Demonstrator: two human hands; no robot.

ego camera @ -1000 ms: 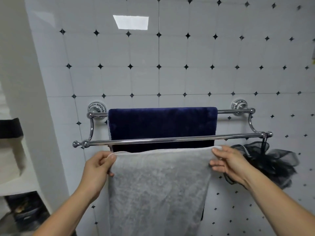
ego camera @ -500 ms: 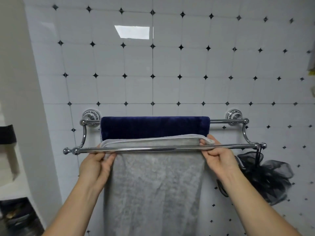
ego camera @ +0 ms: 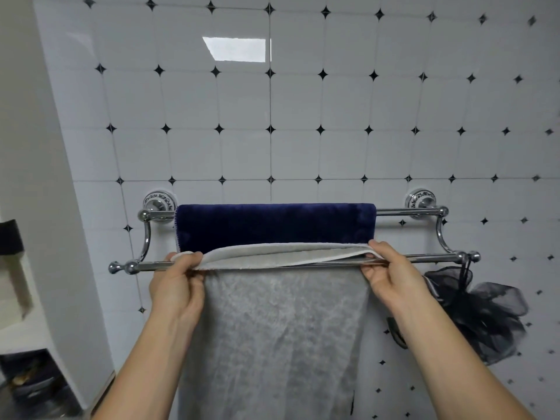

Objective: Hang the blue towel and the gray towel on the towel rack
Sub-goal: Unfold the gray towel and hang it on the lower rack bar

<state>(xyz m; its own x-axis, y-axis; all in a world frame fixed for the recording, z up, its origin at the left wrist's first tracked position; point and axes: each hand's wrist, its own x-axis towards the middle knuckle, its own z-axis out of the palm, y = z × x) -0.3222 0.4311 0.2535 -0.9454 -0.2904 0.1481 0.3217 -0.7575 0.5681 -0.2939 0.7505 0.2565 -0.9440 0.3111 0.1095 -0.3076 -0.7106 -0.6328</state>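
Note:
A chrome two-bar towel rack [ego camera: 424,211] is fixed to the tiled wall. The blue towel [ego camera: 274,224] hangs over its rear bar. The gray towel [ego camera: 272,322] lies across the front bar, its top edge folded over the bar and the rest hanging down in front. My left hand [ego camera: 178,284] pinches the gray towel's upper left corner at the bar. My right hand [ego camera: 388,274] pinches the upper right corner.
A black mesh bath sponge [ego camera: 481,310] hangs by a cord from the front bar's right end. A white wall corner [ego camera: 39,207] juts out on the left, with shelves and dark objects beyond it. White tiles with small black diamonds cover the wall.
Both hands lifted the gray towel from below the front bar and brought its top edge over the bar. The view has tilted up slightly.

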